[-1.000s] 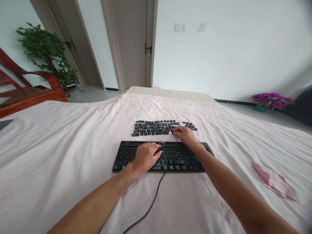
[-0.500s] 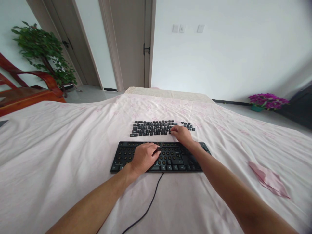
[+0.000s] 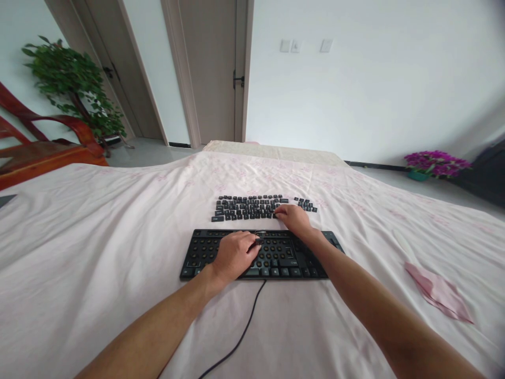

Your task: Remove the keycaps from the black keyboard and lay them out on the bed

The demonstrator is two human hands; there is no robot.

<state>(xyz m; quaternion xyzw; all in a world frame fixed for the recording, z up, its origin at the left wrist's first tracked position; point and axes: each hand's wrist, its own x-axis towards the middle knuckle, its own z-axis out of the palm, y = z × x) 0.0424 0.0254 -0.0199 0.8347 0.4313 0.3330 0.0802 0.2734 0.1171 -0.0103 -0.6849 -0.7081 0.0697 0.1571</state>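
Note:
A black keyboard (image 3: 303, 258) lies across the cloth, most of its letter area stripped to bare switch posts, with some keys still fitted along the bottom row. Over its middle, my left hand (image 3: 235, 252) is closed around a small black tool with a thin wire loop, which looks like a keycap puller (image 3: 259, 240). Beyond the keyboard, loose black keycaps (image 3: 246, 208) lie in rows. My right hand (image 3: 292, 217) reaches over the keyboard to the right end of the nearest row, thumb and finger pinched on a keycap there. The fingers partly hide that keycap.
A pink-white patterned cloth (image 3: 138, 237) covers the wide surface. The keyboard's cable (image 3: 246, 326) runs toward me. A folded pink cloth (image 3: 440, 292) lies at right. Beyond stand a wooden chair (image 3: 59, 150), a green plant (image 3: 71, 79) and purple flowers (image 3: 436, 162).
Both hands keep nearly the same places and grips. The whole view has shifted very slightly.

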